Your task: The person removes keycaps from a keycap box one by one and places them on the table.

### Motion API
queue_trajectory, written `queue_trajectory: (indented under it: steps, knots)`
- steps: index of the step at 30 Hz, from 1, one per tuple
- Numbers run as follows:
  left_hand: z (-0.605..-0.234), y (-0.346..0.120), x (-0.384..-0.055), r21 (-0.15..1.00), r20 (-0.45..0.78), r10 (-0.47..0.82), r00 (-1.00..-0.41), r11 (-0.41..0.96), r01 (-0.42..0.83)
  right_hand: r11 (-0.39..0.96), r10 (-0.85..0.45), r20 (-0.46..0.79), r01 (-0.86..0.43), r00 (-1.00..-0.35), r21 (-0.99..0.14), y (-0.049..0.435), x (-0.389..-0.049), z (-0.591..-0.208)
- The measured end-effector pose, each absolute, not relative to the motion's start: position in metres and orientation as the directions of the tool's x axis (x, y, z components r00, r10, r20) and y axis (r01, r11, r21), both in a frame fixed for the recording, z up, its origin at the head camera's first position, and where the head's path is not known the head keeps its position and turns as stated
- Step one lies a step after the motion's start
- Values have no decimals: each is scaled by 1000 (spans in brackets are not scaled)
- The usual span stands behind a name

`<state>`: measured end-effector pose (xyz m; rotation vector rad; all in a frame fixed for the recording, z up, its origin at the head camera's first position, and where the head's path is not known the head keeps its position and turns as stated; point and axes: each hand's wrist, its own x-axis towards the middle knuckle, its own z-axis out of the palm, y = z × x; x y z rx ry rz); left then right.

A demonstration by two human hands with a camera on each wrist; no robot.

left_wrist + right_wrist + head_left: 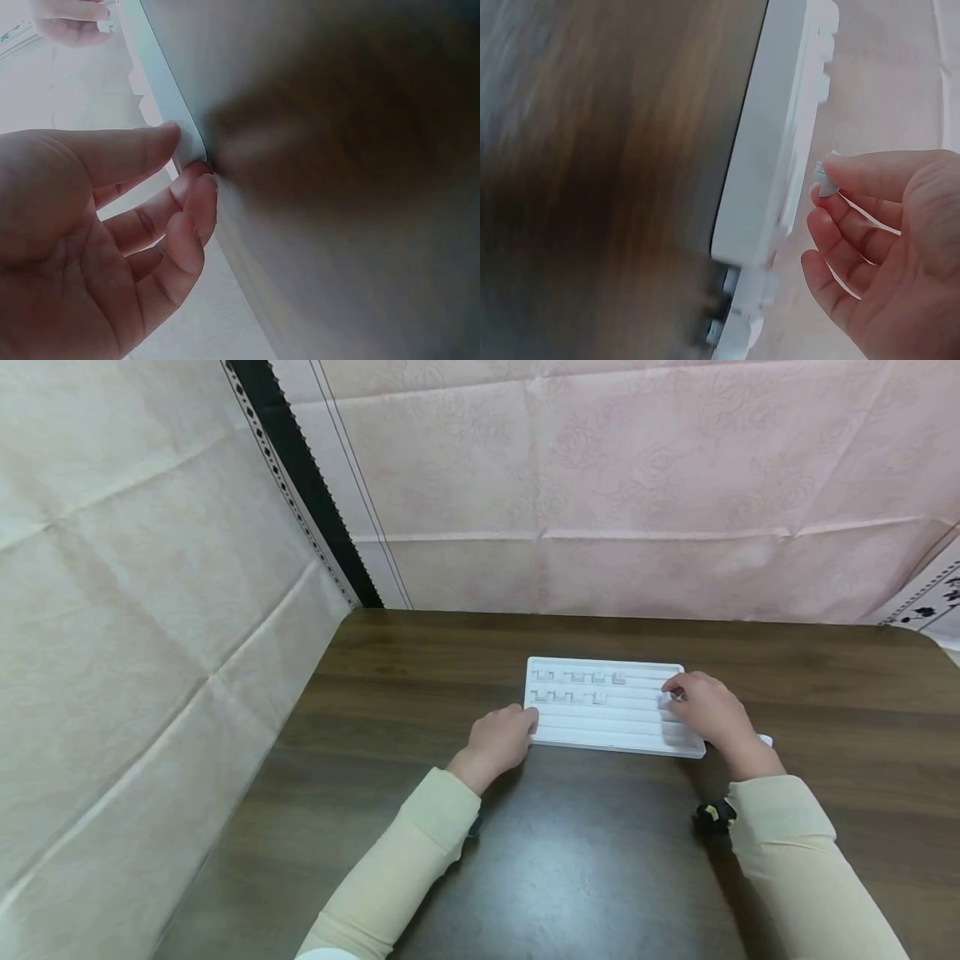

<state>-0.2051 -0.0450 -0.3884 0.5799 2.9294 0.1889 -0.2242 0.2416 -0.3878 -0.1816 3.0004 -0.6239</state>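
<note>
Pinching a small white piece [826, 180] between thumb and forefinger, the right hand [707, 706] stands over the right end of a white board [600, 728], its other fingers bent and loosely spread in the right wrist view. Whether the piece touches the board, I cannot tell. The left hand [498, 741] grips the board's left edge near the lower corner, thumb on one side and bent fingers at the other, as the left wrist view shows. The board lies right of centre in the head view, long side running across the frame, with raised ridges along its length. Two rows of small blocks [577, 677] sit on its upper left part, the top row reaching a little further right than the one below; their marks are too small to read. Just past the board's right end, partly hidden by the right wrist, lies another white thing [766, 740]. Both arms wear pale yellow sleeves [780, 835], and a black device [716, 814] shows at the right wrist. Under everything spreads a dark brown wooden table [570, 868]. Pinkish cloth [645, 460] hangs across the top of the frame, and pale cloth [135, 627] fills the left side
</note>
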Motion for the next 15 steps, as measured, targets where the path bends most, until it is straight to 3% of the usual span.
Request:
queue_trajectory:
  steps: [15]
  knots:
    - [-392, -47, -209, 165, -119, 406, -906, 908, 385, 892, -27, -64, 4, -998, -451, 284, -215, -386]
